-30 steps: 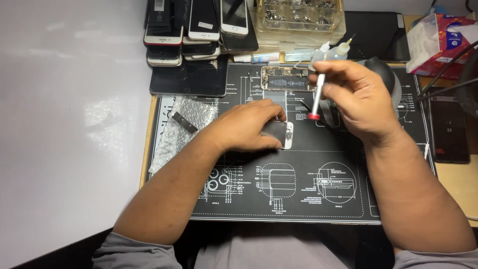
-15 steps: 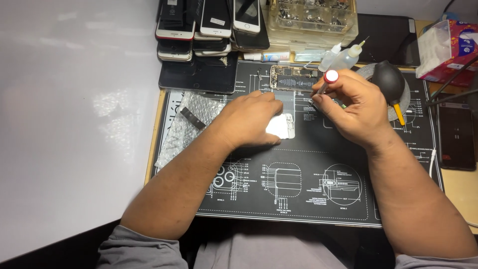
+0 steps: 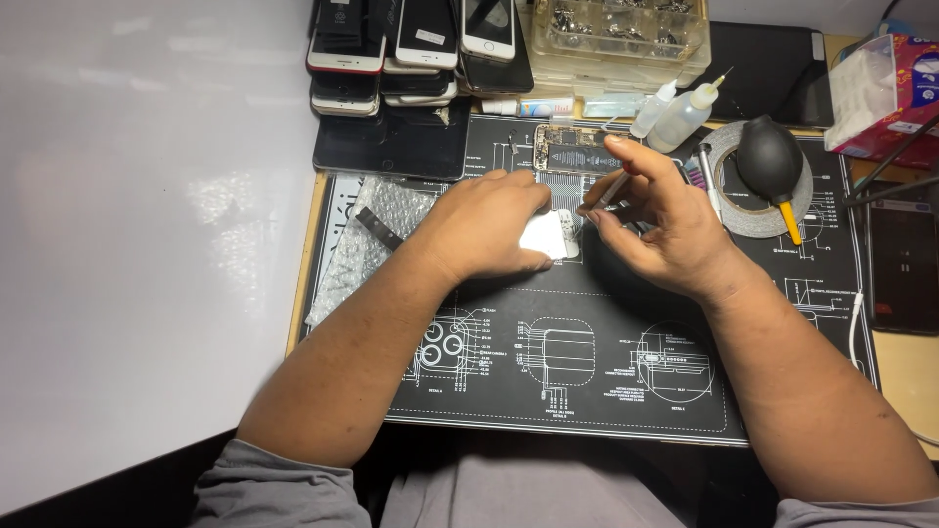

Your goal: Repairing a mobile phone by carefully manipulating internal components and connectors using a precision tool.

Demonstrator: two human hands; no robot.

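From the head view, the left hand (image 3: 484,230) lies flat on a white phone part (image 3: 548,235) on the black mat (image 3: 587,381), fingers closed over it. The right hand (image 3: 660,225) pinches a thin tool (image 3: 611,191) just beside the part. An opened phone (image 3: 572,152) lies behind them.

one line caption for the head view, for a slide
Left hand steadies a white phone part while right hand holds a thin tool on a black repair mat.
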